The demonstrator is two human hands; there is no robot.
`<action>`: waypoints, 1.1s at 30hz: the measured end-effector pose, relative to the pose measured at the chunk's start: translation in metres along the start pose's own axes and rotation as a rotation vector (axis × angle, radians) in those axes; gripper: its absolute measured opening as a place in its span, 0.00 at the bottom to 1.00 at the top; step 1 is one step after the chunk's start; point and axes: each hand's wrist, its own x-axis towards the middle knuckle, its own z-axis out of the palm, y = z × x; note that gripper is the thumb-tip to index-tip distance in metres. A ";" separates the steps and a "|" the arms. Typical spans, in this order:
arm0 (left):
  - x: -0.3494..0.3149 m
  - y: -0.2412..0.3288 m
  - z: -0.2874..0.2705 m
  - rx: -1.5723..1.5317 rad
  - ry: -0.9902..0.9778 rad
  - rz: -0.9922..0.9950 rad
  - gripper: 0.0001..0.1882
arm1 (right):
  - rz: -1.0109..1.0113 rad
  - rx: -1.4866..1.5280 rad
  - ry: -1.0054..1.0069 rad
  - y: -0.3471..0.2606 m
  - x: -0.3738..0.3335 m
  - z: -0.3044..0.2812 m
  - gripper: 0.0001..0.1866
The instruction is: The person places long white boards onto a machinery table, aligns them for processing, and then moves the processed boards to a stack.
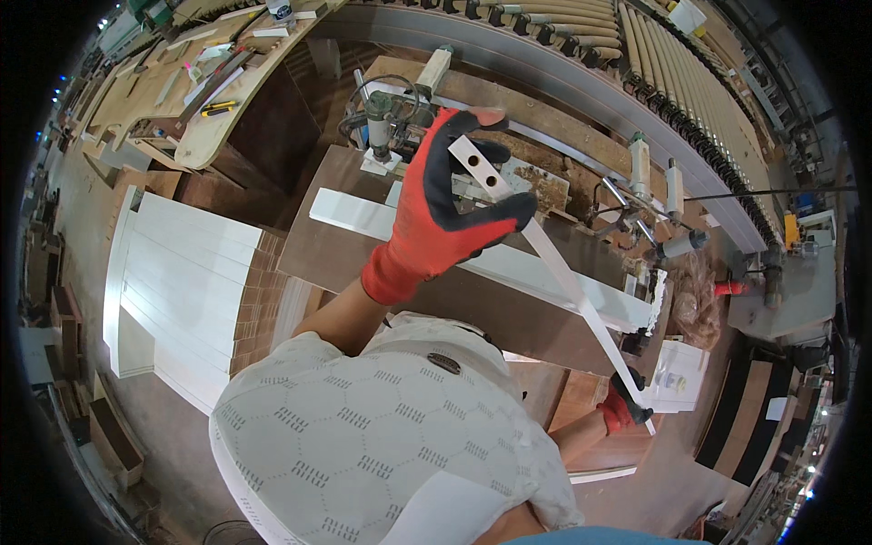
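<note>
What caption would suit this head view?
Both gloved hands, left hand and right hand, hold a white drilled strip over the drilling machine.

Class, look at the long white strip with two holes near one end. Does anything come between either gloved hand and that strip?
Nothing visible does. The left hand grips the white strip directly at its drilled upper end, and the right hand holds its lower end; both red gloves touch it.

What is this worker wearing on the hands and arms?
Both the left hand and the right hand wear red knit gloves with black coated palms and fingers. The forearms are bare below short sleeves of a white shirt printed with a grey honeycomb pattern.
</note>
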 end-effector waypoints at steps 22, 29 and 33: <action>0.002 -0.001 -0.011 -0.208 0.138 -0.112 0.30 | -0.252 -0.164 -0.212 0.015 -0.054 0.009 0.12; 0.002 -0.002 -0.013 -0.170 0.142 -0.114 0.32 | -0.303 -0.205 -0.256 0.020 -0.066 0.011 0.12; 0.002 -0.004 -0.014 -0.110 0.131 -0.086 0.32 | -0.332 -0.226 -0.274 0.023 -0.071 0.013 0.13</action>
